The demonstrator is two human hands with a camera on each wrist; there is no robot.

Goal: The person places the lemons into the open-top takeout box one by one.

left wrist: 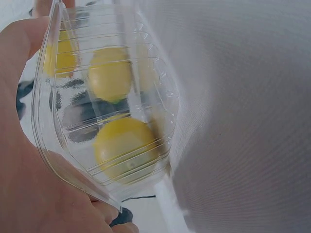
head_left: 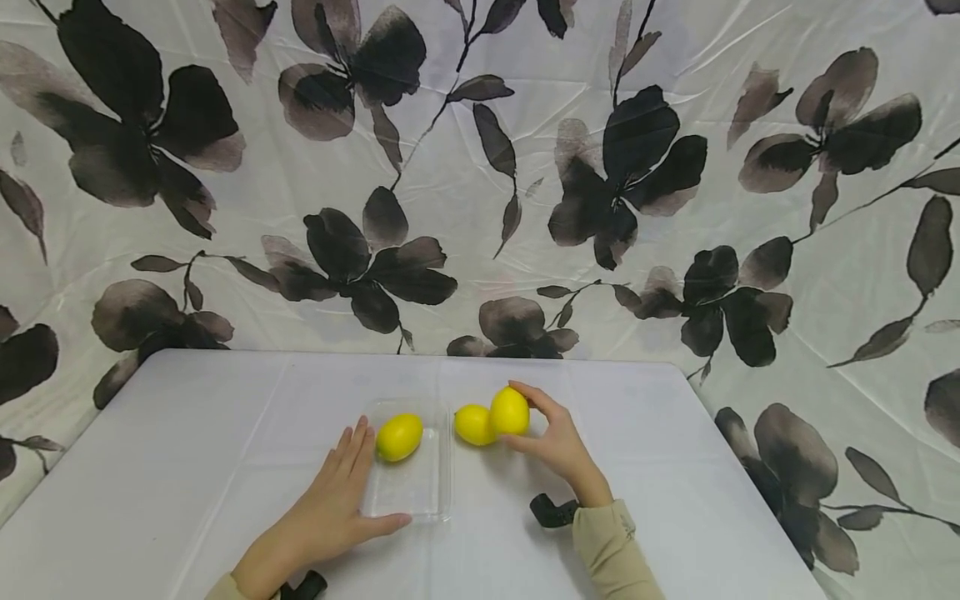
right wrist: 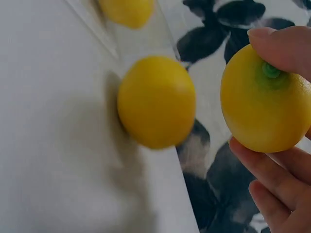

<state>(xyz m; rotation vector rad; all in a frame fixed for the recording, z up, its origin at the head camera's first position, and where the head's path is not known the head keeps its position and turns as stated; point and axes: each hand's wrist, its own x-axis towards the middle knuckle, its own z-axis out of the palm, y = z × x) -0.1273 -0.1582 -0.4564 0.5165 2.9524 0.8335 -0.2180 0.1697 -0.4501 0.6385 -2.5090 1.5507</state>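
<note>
A clear plastic container [head_left: 408, 496] stands on the white table with one yellow lemon [head_left: 400, 437] inside, toward its far end. My left hand [head_left: 333, 500] rests along the container's left side, fingers straight and thumb spread at the near edge. My right hand [head_left: 558, 442] holds a second lemon [head_left: 510, 411] between thumb and fingers, raised above the tabletop; its green stem end shows in the right wrist view [right wrist: 270, 71]. A third lemon [head_left: 473, 425] lies on the table between the container and the held lemon.
The white table [head_left: 225, 450] ends at a straight back edge. Behind it hangs a white cloth with dark flowers [head_left: 367, 275]. A black wrist camera mount [head_left: 553, 511] sits at my right wrist, and another [head_left: 303, 586] at my left.
</note>
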